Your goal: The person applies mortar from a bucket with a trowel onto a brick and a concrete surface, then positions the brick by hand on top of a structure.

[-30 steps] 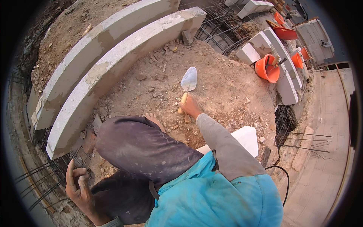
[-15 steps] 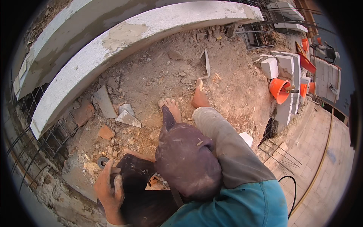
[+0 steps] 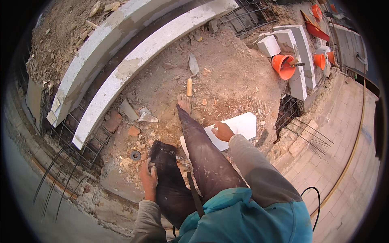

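Note:
My right hand [image 3: 223, 131] is over the white block [image 3: 243, 124] lying beside my right leg, its fingers apart and holding nothing. I cannot tell how firmly it touches the block, which is partly hidden by my leg. A trowel [image 3: 193, 65] lies on the dirt beyond my bare foot, its wooden handle [image 3: 189, 87] toward me. Beside my bent left knee is my left hand [image 3: 149, 178], with loosely curled fingers and nothing in it. Close to that knee, a dark round disc [image 3: 135, 155] rests on the rubble.
Two long white block walls [image 3: 133, 67] curve across the far left, with rebar [image 3: 95, 152] at their near ends. An orange bucket [image 3: 283, 67] stands by white blocks [image 3: 298, 48] at the right. Broken tile pieces [image 3: 129, 110] litter the dirt. More rebar [image 3: 310, 135] juts out near the paving.
My right hand has let go of the trowel, now on the ground, and moved back toward me to the white block. My left hand has shifted beside the knee. The view has turned.

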Demonstrator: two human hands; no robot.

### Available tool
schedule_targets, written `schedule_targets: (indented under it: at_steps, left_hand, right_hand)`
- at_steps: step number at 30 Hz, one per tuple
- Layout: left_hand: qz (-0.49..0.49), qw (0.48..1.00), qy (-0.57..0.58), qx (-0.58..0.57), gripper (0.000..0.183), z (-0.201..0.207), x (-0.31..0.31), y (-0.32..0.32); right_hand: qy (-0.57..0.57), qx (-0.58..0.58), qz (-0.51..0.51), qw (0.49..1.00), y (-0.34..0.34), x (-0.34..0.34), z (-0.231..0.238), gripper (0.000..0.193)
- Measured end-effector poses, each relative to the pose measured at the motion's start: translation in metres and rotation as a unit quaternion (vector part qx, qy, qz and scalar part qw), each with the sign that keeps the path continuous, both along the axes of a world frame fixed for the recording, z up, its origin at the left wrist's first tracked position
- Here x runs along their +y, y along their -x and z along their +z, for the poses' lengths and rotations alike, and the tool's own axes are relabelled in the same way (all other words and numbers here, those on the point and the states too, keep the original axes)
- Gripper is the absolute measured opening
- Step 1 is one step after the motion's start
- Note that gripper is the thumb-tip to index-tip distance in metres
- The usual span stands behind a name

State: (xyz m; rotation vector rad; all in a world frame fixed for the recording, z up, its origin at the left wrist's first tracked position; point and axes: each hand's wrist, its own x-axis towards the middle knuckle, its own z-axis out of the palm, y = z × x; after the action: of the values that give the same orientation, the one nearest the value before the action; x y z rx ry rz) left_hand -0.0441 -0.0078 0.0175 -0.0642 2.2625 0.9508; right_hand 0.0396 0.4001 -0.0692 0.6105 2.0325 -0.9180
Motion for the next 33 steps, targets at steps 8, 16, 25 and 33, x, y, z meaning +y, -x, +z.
schedule_targets:
  at_steps: [8, 16, 25, 33]
  left_hand:
    - [0.250, 0.965, -0.005, -0.080, 0.036, 0.097, -0.034, 0.012]
    - [0.108, 0.980, 0.023, -0.167, 0.041, 0.118, 0.002, 0.051]
    - [-0.005, 0.998, -0.017, -0.058, 0.041, 0.137, 0.079, 0.140]
    - [-0.020, 0.994, 0.062, -0.083, 0.038, 0.108, 0.093, 0.123]
  right_hand:
    - [-0.036, -0.002, 0.007, 0.999, -0.112, 0.090, 0.122, 0.035]
    - [0.007, 0.010, -0.143, 0.990, -0.126, 0.065, 0.182, 0.039]
    - [-0.050, -0.068, -0.200, 0.976, -0.166, 0.078, 0.189, 0.039]
    - [-0.197, 0.027, -0.272, 0.942, -0.162, 0.278, 0.146, 0.028]
